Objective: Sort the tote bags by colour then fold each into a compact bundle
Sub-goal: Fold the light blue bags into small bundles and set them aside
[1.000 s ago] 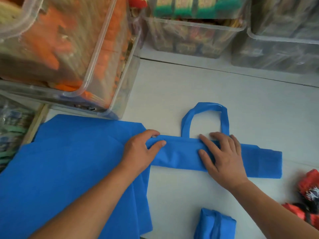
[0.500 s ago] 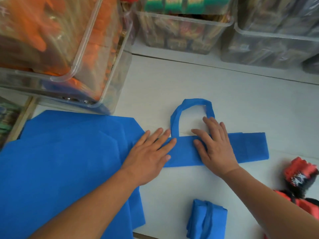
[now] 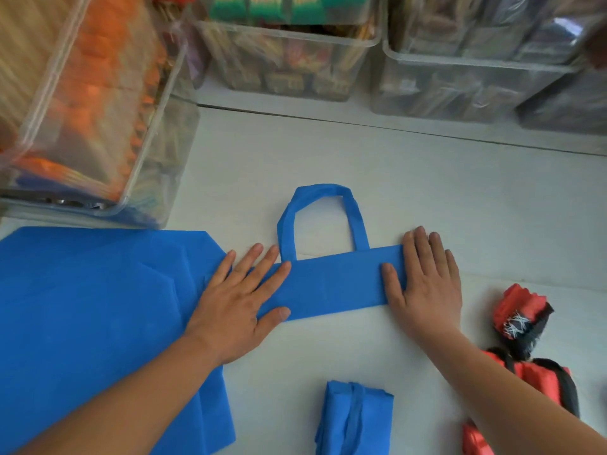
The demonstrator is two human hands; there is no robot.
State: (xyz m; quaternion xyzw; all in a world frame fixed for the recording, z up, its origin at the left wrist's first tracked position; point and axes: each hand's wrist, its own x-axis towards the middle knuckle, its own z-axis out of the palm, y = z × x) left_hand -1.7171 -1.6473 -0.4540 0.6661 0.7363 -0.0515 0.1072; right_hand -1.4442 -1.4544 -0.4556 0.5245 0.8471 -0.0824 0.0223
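Both your hands are flat, fingers straight, pressing down and gripping nothing. Left hand [image 3: 236, 303] lies on the left end of the folded blue tote [image 3: 335, 280], thumb at the strip's near edge, fingertips pointing away from you and rightward. Right hand [image 3: 423, 284] covers the right end, thumb on the cloth, fingers reaching past the far edge onto the table [image 3: 427, 192].

The tote is a narrow strip lying crosswise mid-table. Its handle loop [image 3: 323, 190] lies flat on the far side, between your hands.

Edges:
- The strip's left end meets the flat blue stack [image 3: 92, 307] under your left palm.
- Bare white table runs from the handle out to the bins.
- There is a bare patch on the near side, between your forearms.
- A finished blue bundle [image 3: 353, 418] sits at the near end of that patch, apart from the strip.
- Red-and-black bundles [image 3: 522, 316] lie right of your right forearm, close to it.

Bins are clear plastic:
- The left bin [image 3: 82, 110] holds orange cloth and sits just beyond the stack.
- The middle bin [image 3: 285, 54] holds mixed colours, green on top.
- The right bin [image 3: 460, 83] holds dark contents, too blurred to identify.
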